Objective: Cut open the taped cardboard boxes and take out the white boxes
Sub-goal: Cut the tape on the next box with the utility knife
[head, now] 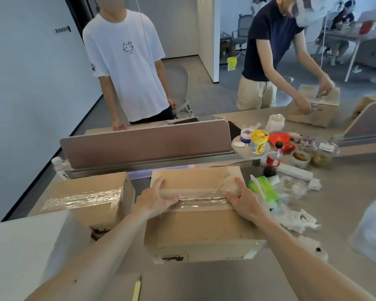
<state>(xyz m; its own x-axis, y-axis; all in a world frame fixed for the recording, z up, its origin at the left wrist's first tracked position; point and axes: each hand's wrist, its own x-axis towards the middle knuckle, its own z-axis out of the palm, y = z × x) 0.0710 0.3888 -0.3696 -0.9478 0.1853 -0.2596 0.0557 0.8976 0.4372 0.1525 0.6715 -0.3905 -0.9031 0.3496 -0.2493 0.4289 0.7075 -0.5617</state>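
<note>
Atop the taped box (202,229), my left hand (155,198) and right hand (242,202) press flat at its seam, grasping nothing.

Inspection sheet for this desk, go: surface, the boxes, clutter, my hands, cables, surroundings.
Surface: grey desk top, crowded on the right side.
Job's things: taped brown cardboard box in the middle, clear tape over its top seam; second tape-wrapped cardboard box to its left; pale yellow slim tool lying at the near edge.
Clutter: green tissue pack, crumpled white tissues, red-labelled cola bottle, yellow-lidded tub.
Hands: left hand and right hand both press flat on the middle box's top, at either end of the seam.
Cables: thin white cord hanging at the back.
Surroundings: brown desk divider; person in a white T-shirt standing behind it; person in a dark T-shirt handling another cardboard box.
</note>
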